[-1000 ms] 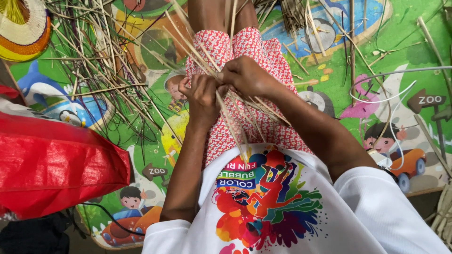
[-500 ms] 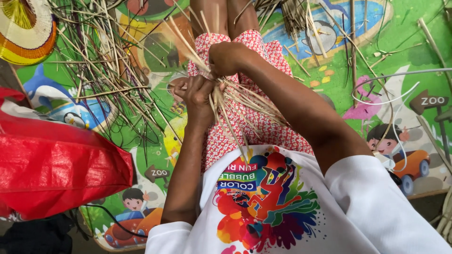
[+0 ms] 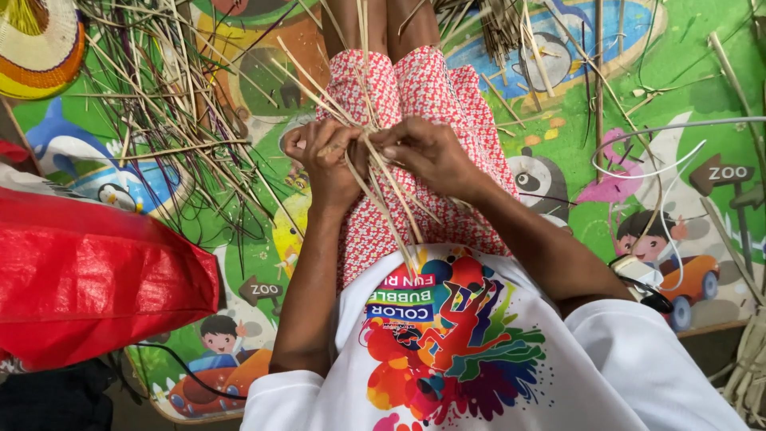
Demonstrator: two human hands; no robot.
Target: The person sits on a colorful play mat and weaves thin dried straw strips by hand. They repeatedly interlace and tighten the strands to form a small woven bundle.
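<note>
I sit on a colourful cartoon floor mat [image 3: 638, 96] with my legs stretched out under a red-and-white patterned skirt [image 3: 423, 104]. Over my lap, my left hand [image 3: 323, 160] and my right hand [image 3: 423, 152] both pinch a small bundle of pale dry straw strips [image 3: 383, 191]. The strips cross between my fingers. Their ends fan up toward my knees and down toward my white printed shirt [image 3: 447, 343]. My hands touch each other at the crossing point.
A loose heap of dry straw and dark stems [image 3: 159, 104] lies on the mat at my left. A red woven plastic bag [image 3: 88, 279] sits at the left edge. A coiled woven piece [image 3: 36, 44] is at the top left. White cord [image 3: 670, 152] loops at the right.
My right hand had lifted up past my left hand half a second ago and has come back down level with it. The straw ends swung with it. My left hand stayed put.
</note>
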